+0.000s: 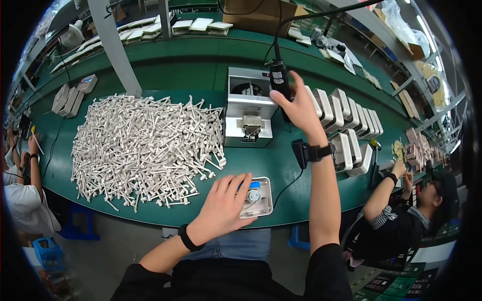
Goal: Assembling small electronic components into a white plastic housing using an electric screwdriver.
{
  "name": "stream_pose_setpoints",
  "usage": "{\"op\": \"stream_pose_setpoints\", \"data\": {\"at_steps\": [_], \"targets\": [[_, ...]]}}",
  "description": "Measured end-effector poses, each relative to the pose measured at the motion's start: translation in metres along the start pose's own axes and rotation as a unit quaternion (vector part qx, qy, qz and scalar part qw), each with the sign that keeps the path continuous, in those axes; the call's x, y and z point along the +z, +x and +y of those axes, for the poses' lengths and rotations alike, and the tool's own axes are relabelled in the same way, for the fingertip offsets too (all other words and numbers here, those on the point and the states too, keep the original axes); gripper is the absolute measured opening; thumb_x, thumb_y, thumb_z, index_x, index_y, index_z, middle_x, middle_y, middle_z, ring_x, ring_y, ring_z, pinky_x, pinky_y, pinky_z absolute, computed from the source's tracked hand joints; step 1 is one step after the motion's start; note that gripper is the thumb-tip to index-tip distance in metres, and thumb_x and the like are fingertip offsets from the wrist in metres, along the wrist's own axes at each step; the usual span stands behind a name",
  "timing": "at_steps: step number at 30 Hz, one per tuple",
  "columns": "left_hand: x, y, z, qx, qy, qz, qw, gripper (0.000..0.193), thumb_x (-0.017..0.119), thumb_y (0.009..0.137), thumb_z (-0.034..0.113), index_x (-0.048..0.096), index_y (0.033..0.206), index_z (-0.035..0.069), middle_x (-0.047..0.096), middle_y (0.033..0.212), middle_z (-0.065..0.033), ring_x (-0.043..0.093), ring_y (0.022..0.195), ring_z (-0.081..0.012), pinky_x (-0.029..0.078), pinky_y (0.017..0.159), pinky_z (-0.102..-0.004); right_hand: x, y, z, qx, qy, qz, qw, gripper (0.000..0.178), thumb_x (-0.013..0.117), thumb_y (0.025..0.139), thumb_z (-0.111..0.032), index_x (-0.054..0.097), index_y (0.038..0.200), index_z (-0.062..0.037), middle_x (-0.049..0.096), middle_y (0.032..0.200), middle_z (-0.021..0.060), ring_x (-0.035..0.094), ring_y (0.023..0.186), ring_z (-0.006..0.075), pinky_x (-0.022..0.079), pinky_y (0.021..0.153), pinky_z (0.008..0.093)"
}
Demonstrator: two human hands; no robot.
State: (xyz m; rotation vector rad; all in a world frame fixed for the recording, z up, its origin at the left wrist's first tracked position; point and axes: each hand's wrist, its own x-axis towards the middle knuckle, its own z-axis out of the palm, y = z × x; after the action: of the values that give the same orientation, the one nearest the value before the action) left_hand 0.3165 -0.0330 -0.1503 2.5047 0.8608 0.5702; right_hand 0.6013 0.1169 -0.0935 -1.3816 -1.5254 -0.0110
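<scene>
At the table's front edge lies a shallow white plastic housing (pixel 269 198), its inside facing up, with a blue part (pixel 255 185) and a round metallic part (pixel 254 196) in it. My left hand (pixel 222 203) grips its left side, thumb along the near edge and fingers over the far left corner. A black electric screwdriver (pixel 278 75) hangs upright from a cable. Beside it is my right hand (pixel 304 111), thumb across the tool's lower body and index finger stretched apart. The other right fingers are partly hidden.
A large pile of white stick-shaped parts (pixel 145 150) covers the left of the table. A metal box-shaped machine (pixel 248 108) stands at centre. White housings (pixel 346 113) stand in rows at right. A co-worker (pixel 401 215) sits far right; another person's arm (pixel 34 170) shows far left.
</scene>
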Motion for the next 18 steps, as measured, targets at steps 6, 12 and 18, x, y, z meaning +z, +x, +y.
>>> {"op": "stream_pose_setpoints", "data": {"at_steps": [6,12,18], "targets": [[0.007,-0.03,-0.023,-0.022,-0.097,0.087,0.991,0.119,0.096,0.073,0.035,0.026,0.161,-0.005,0.045,0.154,-0.0254,0.048,0.138,-0.0449,0.045,0.114,-0.0497,-0.022,-0.016,-0.042,0.151,0.057,-0.094,0.982,0.031,0.076,0.093,-0.012,0.063,0.118,0.0015,0.067,0.093,0.0066,0.064,0.082,0.0153,0.054,0.078,0.033],[0.019,-0.036,-0.029,-0.07,-0.216,0.096,0.969,0.132,0.1,0.07,0.033,0.014,0.164,-0.003,0.045,0.155,-0.0275,0.053,0.136,-0.045,0.047,0.113,-0.0476,-0.029,-0.03,-0.139,0.015,0.447,-0.005,0.894,0.018,0.067,0.096,-0.002,0.057,0.111,-0.0002,0.059,0.08,0.0097,0.058,0.064,0.0198,0.052,0.063,0.0382],[0.024,-0.034,-0.032,-0.07,-0.217,0.135,0.964,0.135,0.101,0.069,0.034,0.013,0.164,-0.002,0.053,0.148,-0.0257,0.056,0.133,-0.0441,0.048,0.112,-0.0484,0.031,-0.018,-0.127,0.027,0.422,0.019,0.906,0.019,0.067,0.096,0.002,0.057,0.113,0.0017,0.059,0.076,0.0072,0.057,0.057,0.0171,0.051,0.057,0.0345]]}}
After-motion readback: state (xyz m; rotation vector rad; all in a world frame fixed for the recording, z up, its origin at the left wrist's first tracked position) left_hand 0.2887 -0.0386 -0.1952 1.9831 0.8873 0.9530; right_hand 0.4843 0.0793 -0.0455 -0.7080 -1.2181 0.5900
